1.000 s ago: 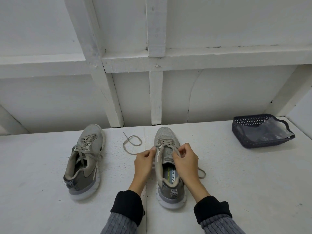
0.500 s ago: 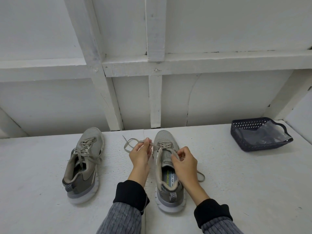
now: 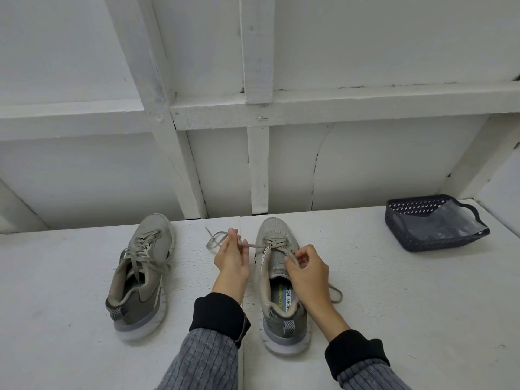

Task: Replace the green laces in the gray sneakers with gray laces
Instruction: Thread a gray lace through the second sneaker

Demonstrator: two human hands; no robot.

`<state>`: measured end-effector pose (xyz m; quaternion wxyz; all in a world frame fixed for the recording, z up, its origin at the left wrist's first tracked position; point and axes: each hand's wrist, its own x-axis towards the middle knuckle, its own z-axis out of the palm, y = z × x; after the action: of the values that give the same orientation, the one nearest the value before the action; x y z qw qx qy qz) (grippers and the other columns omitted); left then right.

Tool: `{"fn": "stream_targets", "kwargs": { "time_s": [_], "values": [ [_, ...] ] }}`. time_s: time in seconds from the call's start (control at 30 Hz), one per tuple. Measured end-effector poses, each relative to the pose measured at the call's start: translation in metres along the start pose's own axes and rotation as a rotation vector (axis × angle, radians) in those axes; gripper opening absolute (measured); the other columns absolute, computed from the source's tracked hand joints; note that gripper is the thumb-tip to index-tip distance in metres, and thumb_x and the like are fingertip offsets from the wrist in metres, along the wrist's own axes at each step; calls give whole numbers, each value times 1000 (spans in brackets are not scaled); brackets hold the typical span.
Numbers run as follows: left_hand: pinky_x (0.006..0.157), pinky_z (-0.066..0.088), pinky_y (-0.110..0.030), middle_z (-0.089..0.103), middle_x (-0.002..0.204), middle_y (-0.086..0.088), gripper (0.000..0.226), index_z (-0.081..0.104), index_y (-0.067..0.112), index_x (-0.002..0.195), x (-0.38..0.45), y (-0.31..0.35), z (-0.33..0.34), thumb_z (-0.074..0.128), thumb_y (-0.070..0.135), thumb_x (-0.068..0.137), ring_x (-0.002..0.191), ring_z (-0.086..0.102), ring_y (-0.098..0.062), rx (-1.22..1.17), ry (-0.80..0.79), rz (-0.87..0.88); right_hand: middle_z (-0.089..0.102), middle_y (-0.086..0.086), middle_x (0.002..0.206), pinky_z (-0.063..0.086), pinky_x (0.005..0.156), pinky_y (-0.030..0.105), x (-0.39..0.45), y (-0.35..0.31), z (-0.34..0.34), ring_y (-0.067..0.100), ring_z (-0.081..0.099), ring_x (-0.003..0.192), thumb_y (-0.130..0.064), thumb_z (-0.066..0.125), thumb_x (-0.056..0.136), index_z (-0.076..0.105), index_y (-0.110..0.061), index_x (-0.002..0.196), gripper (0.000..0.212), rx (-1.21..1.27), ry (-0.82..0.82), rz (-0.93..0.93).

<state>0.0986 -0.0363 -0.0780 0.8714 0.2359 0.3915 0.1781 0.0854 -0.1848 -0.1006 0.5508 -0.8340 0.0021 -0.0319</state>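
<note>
Two gray sneakers stand on the white table, toes pointing away from me. The left sneaker (image 3: 142, 274) is fully laced with a gray lace. The right sneaker (image 3: 278, 282) is in front of me, its gray lace (image 3: 254, 245) threaded through the lower eyelets. My left hand (image 3: 231, 258) pinches the lace's left strand and holds it taut out to the left, the loose end looping beyond the fingers. My right hand (image 3: 308, 270) pinches the right strand over the tongue. That strand's tail (image 3: 336, 292) lies on the table to the shoe's right.
A dark plastic basket (image 3: 405, 220) holding a clear plastic bag (image 3: 439, 225) sits at the back right of the table (image 3: 408, 299). A white wall with wooden beams (image 3: 259, 170) rises directly behind the shoes.
My left hand rose from beside the shoe and pulled the left strand up and out to the left. My right hand stayed on the right strand over the tongue.
</note>
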Motion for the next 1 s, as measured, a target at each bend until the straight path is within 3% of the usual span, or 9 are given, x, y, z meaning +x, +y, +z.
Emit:
{"fn": "stream_targets", "kwargs": {
  "time_s": [0.1,0.23,0.33,0.43,0.57,0.73,0.87,1.0],
  "values": [
    [50,45,-15,66,84,1,8,66,9,84,-5,0,5,67,11,92,63,53,-6,260,-99,163,60,-2,77,46,65,25,0,0,0,13,55,72,-30,73,83,54,-19,81,22,23,7,-12],
    [61,47,-11,71,77,6,6,73,13,81,-16,3,6,78,16,83,67,63,3,969,-376,601,61,-2,75,42,61,17,-1,-1,-1,10,55,69,-45,71,82,56,-19,80,30,85,13,-9],
    [64,50,-11,71,70,8,11,71,20,75,-20,1,3,82,22,79,67,65,2,1199,-491,680,61,-2,72,40,57,10,-2,-5,-2,7,52,64,-44,62,89,57,-14,77,32,172,25,45],
    [64,46,-10,69,72,13,9,72,27,77,-19,-2,-1,78,23,83,68,62,5,1251,-510,721,61,1,72,41,61,14,3,-3,-4,10,54,66,-39,52,96,60,-8,78,37,265,53,124],
    [70,40,-4,64,85,16,12,78,20,96,-18,-2,-5,70,13,89,78,55,12,1321,-591,825,64,1,74,46,66,28,17,0,-9,13,55,67,-38,55,96,69,-9,82,35,337,-24,192],
    [68,42,-8,67,83,14,6,78,22,90,-17,4,-5,75,19,86,75,56,7,1378,-630,869,67,-8,73,46,64,23,24,-11,-14,8,56,67,-38,62,91,73,-17,84,25,369,-159,159],
    [65,47,-11,71,79,13,1,77,25,83,-20,4,-4,77,25,84,72,61,3,1310,-626,804,73,-4,90,54,75,21,24,-18,-11,11,66,87,-27,71,86,75,-19,93,11,379,-233,54],
    [66,45,-9,70,79,14,3,78,25,85,-22,4,-5,78,22,83,71,59,6,1263,-622,799,73,-3,87,54,73,20,25,-21,-11,9,67,82,-20,70,87,74,-18,92,7,363,-230,30]
  ]
}}
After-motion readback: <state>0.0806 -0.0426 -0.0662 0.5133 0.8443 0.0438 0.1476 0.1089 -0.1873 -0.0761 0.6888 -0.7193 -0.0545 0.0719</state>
